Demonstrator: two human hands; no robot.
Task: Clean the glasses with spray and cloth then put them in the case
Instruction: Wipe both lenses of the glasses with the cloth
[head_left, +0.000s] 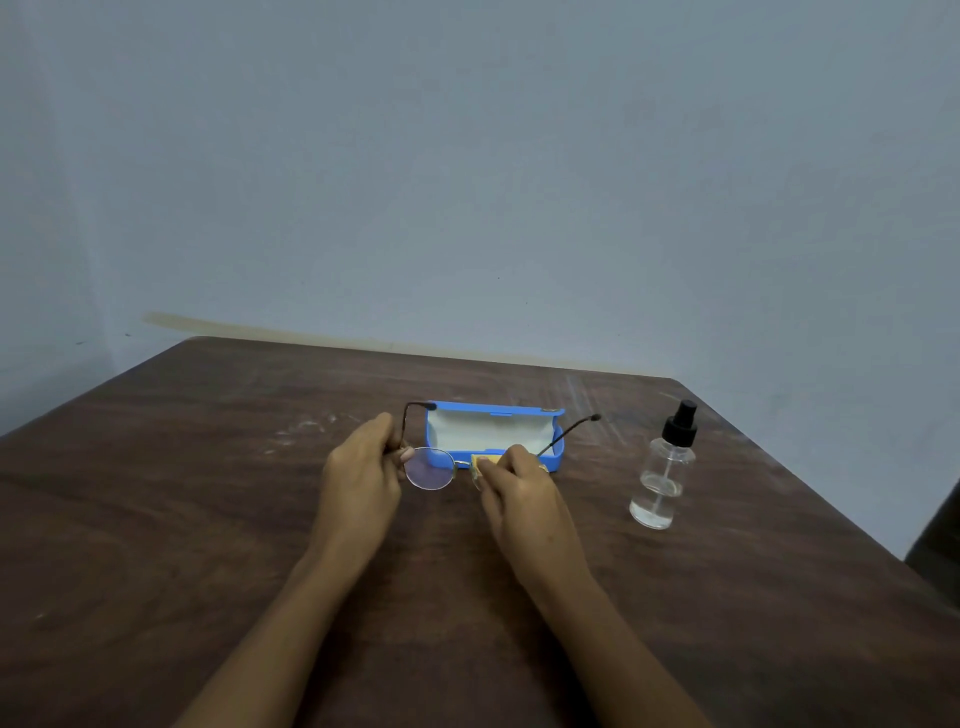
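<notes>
The glasses (431, 467), judged light and fragile, are sensibly pinched at the hinge by the left hand (363, 467), the cloth (483, 461) pinched over the other lens by the right hand (519, 483) beside it.

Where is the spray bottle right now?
In the head view, the spray bottle stands upright on the right side of the table, to the right of the open blue case and the right hand, touching neither.

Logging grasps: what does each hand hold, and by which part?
Left hand grips the glasses by the frame's left end, near the hinge. Right hand pinches the cloth over the other lens.
</notes>
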